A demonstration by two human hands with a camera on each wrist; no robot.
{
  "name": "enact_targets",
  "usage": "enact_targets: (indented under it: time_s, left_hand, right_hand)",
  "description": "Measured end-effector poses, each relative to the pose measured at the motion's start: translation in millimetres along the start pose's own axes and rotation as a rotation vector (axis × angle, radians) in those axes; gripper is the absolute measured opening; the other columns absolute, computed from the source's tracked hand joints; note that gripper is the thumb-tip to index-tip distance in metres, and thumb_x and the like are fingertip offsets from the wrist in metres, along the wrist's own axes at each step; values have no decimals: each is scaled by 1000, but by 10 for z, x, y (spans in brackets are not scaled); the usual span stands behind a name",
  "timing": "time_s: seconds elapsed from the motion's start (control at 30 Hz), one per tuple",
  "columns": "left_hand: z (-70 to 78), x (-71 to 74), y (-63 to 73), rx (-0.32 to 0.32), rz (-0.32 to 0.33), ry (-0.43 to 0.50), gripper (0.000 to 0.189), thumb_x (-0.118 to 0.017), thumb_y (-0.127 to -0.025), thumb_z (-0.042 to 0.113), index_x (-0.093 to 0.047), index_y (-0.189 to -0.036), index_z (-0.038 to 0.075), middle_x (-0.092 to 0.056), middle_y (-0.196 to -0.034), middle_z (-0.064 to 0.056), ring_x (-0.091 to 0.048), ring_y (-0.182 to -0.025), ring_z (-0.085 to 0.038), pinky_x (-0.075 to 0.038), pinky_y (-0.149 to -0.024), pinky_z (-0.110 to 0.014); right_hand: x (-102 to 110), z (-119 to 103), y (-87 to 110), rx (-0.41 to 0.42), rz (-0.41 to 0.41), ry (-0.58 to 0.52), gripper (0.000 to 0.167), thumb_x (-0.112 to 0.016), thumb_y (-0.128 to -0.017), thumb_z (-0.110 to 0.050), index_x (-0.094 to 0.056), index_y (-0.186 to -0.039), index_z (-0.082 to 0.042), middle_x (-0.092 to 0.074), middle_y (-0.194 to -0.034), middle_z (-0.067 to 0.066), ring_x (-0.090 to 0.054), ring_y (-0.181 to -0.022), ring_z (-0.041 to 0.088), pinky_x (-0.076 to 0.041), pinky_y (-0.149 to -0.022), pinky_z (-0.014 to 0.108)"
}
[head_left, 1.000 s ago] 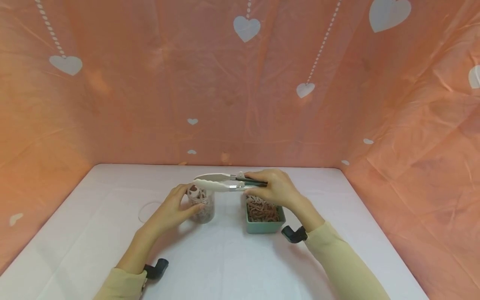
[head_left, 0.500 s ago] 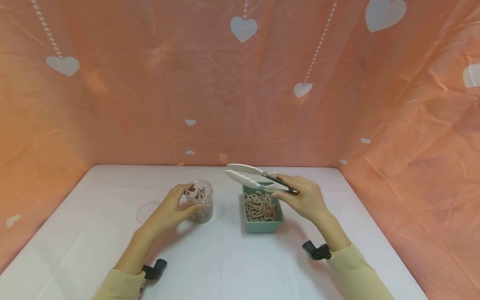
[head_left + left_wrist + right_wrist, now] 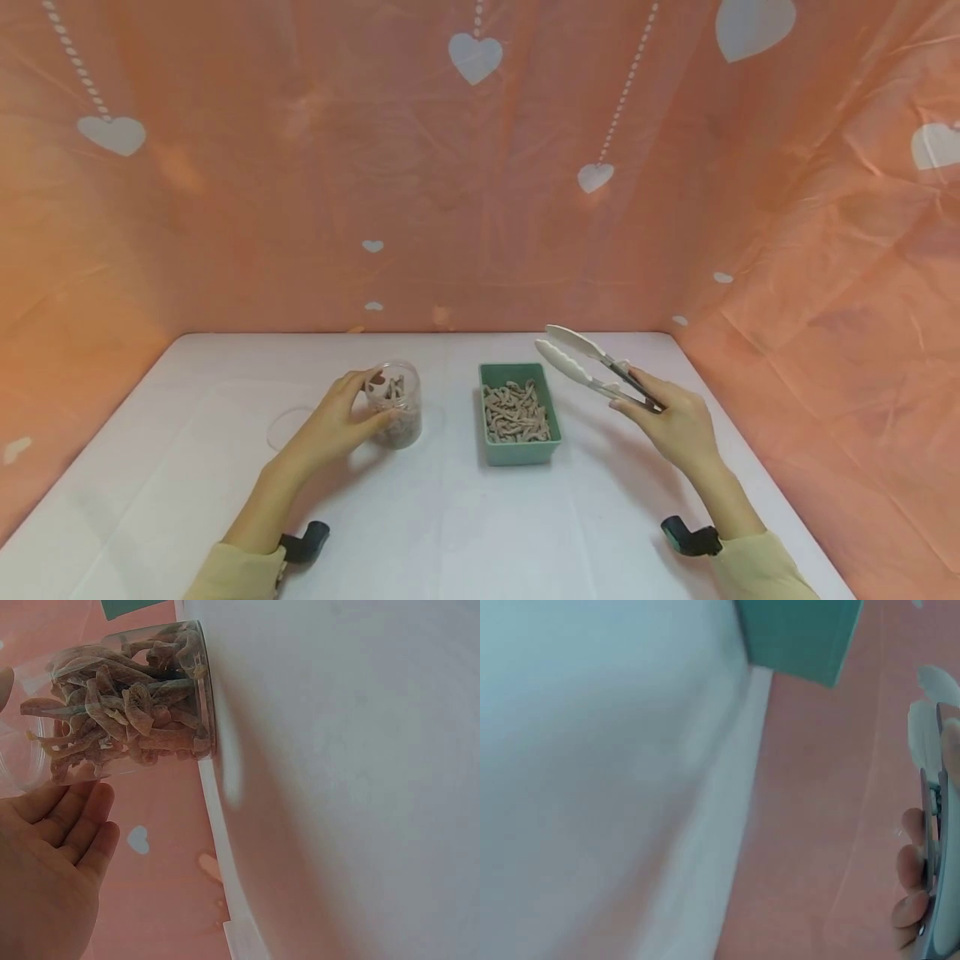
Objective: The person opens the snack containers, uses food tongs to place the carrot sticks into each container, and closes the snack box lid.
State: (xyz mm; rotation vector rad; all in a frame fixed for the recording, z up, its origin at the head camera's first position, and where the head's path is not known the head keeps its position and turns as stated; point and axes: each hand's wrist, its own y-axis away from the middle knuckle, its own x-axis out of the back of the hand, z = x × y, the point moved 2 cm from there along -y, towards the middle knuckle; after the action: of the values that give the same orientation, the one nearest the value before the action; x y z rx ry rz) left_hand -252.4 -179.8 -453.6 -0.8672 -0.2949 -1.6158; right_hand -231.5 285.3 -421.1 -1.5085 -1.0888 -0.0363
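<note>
My left hand (image 3: 337, 425) holds a clear plastic jar (image 3: 406, 417) upright on the table, thumb and fingers on either side of it. Brown, twisted dried strips (image 3: 124, 712) fill much of the jar in the left wrist view. To its right stands a green rectangular box (image 3: 521, 454) with a heap of the same brown strips (image 3: 516, 412). My right hand (image 3: 675, 421) grips a pair of tongs (image 3: 603, 375) by the handles, right of the box and raised over the table. The tongs' white scalloped tips are spread, with nothing between them.
A thin clear ring-like lid (image 3: 285, 427) lies on the white table (image 3: 480, 533), left of the jar and partly behind my left hand. Orange cloth (image 3: 420, 183) with white hearts rises at the back and both sides.
My right hand has carried the tongs rightward, from over the jar, past the green box, to its right side. The left hand stays on the jar.
</note>
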Motion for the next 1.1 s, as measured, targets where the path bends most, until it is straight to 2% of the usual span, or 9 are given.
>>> enact_targets:
  time_s: [0.07,0.13,0.23,0.37,0.47,0.57,0.7,0.93,1.1]
  left_hand:
    - [-6,-2,-1,2,0,5,74,-75,-97,36,-44,-153,-1,-53,-146,-22,-42,-142,-44,-33,-115,-68]
    - [-8,-2,-4,-4,1,4,73,-75,-97,36,-45,-152,-1,-53,-145,-22,-43,-141,-45,-34,-115,-68]
    - [-11,-1,-3,-10,6,4,72,-75,-97,36,-46,-151,-2,-54,-144,-22,-43,-140,-45,-34,-114,-68]
    - [-19,-5,0,-4,2,3,74,-75,-97,36,-44,-152,-2,-53,-143,-22,-43,-140,-44,-34,-115,-68]
    - [-16,-6,3,2,-5,2,75,-75,-97,37,-43,-153,-1,-52,-144,-22,-43,-141,-44,-34,-115,-67]
    - [-11,-7,2,1,-6,2,75,-75,-97,37,-43,-153,-1,-52,-145,-22,-43,-141,-44,-34,-115,-68]
    - [-28,-12,-3,-2,-4,1,76,-75,-97,37,-42,-154,-2,-51,-145,-23,-42,-141,-44,-34,-115,-68]
    - [-46,-19,0,15,-11,4,77,-75,-97,39,-42,-154,0,-50,-148,-23,-41,-142,-44,-33,-115,-68]
    - [-49,-16,1,23,-19,6,78,-74,-97,39,-41,-156,0,-49,-148,-22,-40,-143,-45,-33,-115,-69]
  right_hand:
    - [54,52,57,-72,-27,26,57,-95,-74,-29,-77,-122,-3,-79,-98,13,-55,-65,13,-39,-57,21]
    - [97,99,104,-141,-62,58,59,-95,-70,-16,-76,-124,-3,-79,-97,12,-54,-66,13,-39,-58,24]
    - [139,178,157,-222,-130,94,60,-94,-74,-20,-74,-128,-3,-77,-91,12,-52,-68,17,-39,-58,30]
    - [164,294,204,-300,-226,114,64,-91,-80,-29,-69,-134,-2,-77,-103,19,-63,-76,27,-44,-63,38]
    - [165,370,232,-334,-290,127,67,-88,-83,-34,-67,-136,-1,-71,-121,25,-70,-96,42,-53,-75,51]
    - [151,428,255,-368,-352,137,70,-87,-84,-37,-64,-139,0,-67,-128,28,-66,-112,51,-53,-87,61]
    - [109,494,281,-405,-418,149,74,-84,-86,-41,-60,-143,1,-63,-132,31,-61,-119,54,-49,-94,65]
    - [34,559,308,-434,-509,164,83,-81,-88,-49,-54,-146,4,-63,-128,36,-63,-114,54,-50,-89,66]
    - [-1,591,319,-446,-546,158,86,-82,-87,-48,-52,-146,7,-62,-128,37,-65,-98,42,-52,-84,62]
